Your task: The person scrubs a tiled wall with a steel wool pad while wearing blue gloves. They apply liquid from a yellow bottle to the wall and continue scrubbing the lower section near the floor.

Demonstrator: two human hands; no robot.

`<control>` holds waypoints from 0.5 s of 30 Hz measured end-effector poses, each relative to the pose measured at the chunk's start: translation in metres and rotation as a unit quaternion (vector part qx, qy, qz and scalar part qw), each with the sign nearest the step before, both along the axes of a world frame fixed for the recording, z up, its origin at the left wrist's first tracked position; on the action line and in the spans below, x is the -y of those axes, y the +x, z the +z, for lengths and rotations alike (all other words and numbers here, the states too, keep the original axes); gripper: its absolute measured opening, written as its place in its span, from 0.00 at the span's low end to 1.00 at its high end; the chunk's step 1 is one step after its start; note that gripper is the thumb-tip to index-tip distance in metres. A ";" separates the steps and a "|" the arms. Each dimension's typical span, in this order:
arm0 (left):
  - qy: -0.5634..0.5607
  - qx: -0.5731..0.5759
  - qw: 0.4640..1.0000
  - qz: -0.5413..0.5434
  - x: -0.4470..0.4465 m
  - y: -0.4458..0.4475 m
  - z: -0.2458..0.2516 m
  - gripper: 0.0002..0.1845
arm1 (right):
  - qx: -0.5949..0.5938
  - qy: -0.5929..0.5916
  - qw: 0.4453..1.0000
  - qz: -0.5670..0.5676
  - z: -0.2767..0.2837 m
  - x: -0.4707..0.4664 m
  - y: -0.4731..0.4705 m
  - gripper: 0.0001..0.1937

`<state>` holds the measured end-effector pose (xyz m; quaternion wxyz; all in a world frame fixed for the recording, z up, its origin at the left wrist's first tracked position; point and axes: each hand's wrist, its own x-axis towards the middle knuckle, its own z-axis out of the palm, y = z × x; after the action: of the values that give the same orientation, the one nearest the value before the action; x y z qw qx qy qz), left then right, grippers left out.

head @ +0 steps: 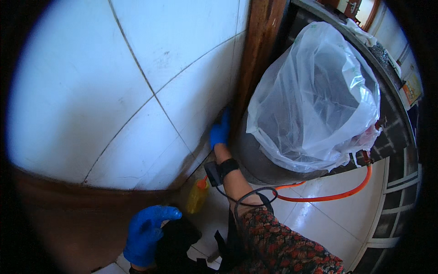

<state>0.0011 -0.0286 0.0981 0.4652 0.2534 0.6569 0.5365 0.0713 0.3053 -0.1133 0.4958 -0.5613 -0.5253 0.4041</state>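
My right hand point(220, 132), in a blue glove, reaches into the dark corner where the tiled wall point(164, 85) meets a brown wooden post point(256, 48). Shadow hides its fingers, so whether it holds anything cannot be told. A black strap with a small cabled box sits on that wrist. My left hand point(145, 233), also blue-gloved, is at the bottom left over dark clothing, its thumb and fingers apart with nothing seen between them. A yellow squeeze bottle point(197, 198) with an orange cap stands on the floor between the hands, below the right wrist.
A large grey cylinder point(249, 154) covered by a clear plastic bag point(308, 102) stands right of my right forearm. An orange hose point(328, 198) curves from it above the tiled floor point(321, 219). A dark stone counter point(393, 85) borders the right side.
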 end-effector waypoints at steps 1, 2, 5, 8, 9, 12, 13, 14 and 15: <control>-0.031 0.007 0.999 0.025 0.000 0.003 0.001 0.17 | -0.024 -0.022 0.999 -0.004 -0.014 -0.003 0.000 0.28; 0.018 0.015 1.000 0.017 -0.003 0.006 0.001 0.16 | -0.046 -0.041 0.998 -0.009 -0.026 -0.007 0.002 0.28; 0.054 0.004 0.998 0.009 -0.011 0.015 0.006 0.12 | 0.029 -0.049 0.996 0.062 -0.040 -0.029 0.010 0.27; 0.103 -0.001 0.994 -0.035 -0.021 0.019 0.008 0.12 | 0.091 0.047 0.993 0.050 -0.031 -0.047 0.013 0.27; 0.104 -0.001 0.994 -0.043 -0.024 0.019 0.008 0.12 | 0.099 0.086 0.991 0.023 -0.026 -0.052 0.013 0.27; 0.058 -0.030 0.995 -0.069 -0.028 0.012 0.006 0.14 | 0.121 0.205 0.969 -0.061 -0.021 -0.054 0.012 0.26; 0.048 -0.064 0.994 -0.078 -0.029 0.010 0.004 0.14 | 0.097 0.144 0.984 -0.033 -0.022 -0.053 0.012 0.26; 0.056 -0.011 0.995 -0.080 -0.029 0.008 0.002 0.16 | 0.075 0.081 0.994 -0.004 -0.026 -0.049 0.012 0.25; 0.075 0.023 0.994 -0.081 -0.029 0.008 0.000 0.17 | 0.053 0.018 0.998 0.027 -0.029 -0.046 0.014 0.25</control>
<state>0.0093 -0.0001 0.0977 0.5022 0.3277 0.5812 0.5501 0.0851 0.3517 -0.1427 0.4659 -0.5587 -0.5728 0.3777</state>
